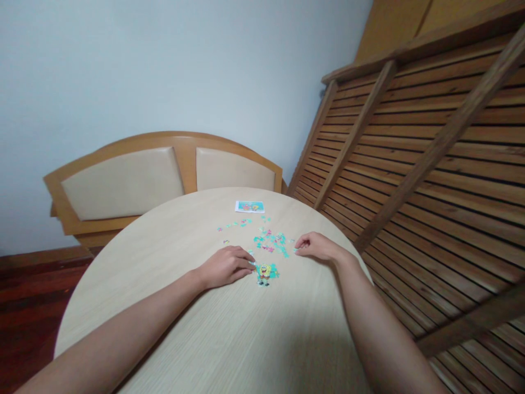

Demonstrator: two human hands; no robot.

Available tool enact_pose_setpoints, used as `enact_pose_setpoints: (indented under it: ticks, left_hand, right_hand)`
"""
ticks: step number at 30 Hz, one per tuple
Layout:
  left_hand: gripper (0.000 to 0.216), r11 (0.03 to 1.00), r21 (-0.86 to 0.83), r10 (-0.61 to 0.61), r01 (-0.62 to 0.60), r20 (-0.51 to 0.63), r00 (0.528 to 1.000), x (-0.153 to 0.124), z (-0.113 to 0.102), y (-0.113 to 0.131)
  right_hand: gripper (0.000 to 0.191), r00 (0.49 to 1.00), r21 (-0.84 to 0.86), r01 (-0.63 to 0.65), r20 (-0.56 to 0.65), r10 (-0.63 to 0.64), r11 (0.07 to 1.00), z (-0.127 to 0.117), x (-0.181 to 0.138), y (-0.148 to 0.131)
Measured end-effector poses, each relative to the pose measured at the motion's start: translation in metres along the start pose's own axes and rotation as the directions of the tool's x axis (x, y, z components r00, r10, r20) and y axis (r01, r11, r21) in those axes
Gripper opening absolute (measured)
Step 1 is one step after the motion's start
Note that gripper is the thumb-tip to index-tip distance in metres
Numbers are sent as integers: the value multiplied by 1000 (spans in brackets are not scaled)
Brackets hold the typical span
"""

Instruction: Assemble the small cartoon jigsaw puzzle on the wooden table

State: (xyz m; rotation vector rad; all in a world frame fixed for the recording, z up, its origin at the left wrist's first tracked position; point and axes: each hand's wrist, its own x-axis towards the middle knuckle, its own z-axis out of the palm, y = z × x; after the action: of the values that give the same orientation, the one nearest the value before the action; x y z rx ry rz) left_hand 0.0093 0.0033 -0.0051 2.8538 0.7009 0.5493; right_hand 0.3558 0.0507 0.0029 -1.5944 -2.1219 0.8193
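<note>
A partly joined jigsaw puzzle (266, 272) with a yellow cartoon figure on teal lies flat on the round table (197, 334). Against its left edge rest the fingertips of my left hand (228, 266), fingers stretched out and lying low over the tabletop. My right hand (318, 246) is at the right of the loose puzzle pieces (279, 239), thumb and fingers pinched on a small teal puzzle piece (295, 250). Those loose pieces, teal and pink, lie scattered just beyond the joined part.
Near the far edge lies a reference picture card (250, 207). More pieces (243, 221) are strewn between it and my hands. Past the table stands a padded wooden headboard (186, 164) by the wall. A slatted wooden frame (410, 164) leans close on the right.
</note>
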Motion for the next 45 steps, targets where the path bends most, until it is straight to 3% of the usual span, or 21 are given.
enact_pose_setpoints:
  ticks: [8, 12, 17, 39, 45]
  left_hand:
    - [27, 1000, 7, -14, 14, 16, 1000, 1, -1, 5]
    - [25, 999, -6, -36, 36, -1, 999, 1, 0, 6]
    - [25, 998, -19, -67, 67, -13, 998, 3, 4, 6]
    - [24, 997, -45, -61, 60, -30, 998, 3, 5, 6]
    - [23, 998, -41, -50, 48, -34, 998, 0, 4, 5]
  right_hand:
    - [28, 1000, 5, 4, 26, -4, 1000, 0, -1, 0]
    - [29, 991, -13, 75, -107, -76, 997, 5, 4, 2]
    - [29, 958, -174, 105, -245, -146, 979, 10, 12, 7]
    - [18, 963, -231, 83, -231, -138, 969, 12, 17, 5]
    - [17, 978, -190, 80, -175, -114, 979, 11, 14, 4]
